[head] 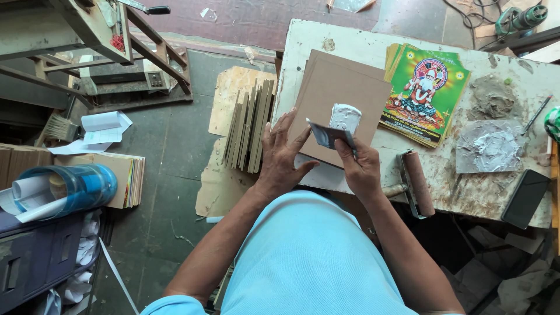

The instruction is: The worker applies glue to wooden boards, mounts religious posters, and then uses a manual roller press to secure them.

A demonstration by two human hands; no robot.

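Note:
A brown cardboard sheet lies on top of a small stack on the worn white table. A blob of white paste sits on the board near its front edge. My left hand lies flat on the board's left edge, fingers spread. My right hand grips a small flat grey card scraper smeared with paste, held just below the blob. A pile of colourful printed pictures lies to the right of the board.
A hand roller rests at the table's front edge. A sheet covered in paste, a grey lump and a dark phone are at the right. Upright boards stand left of the table. A blue jar lies far left.

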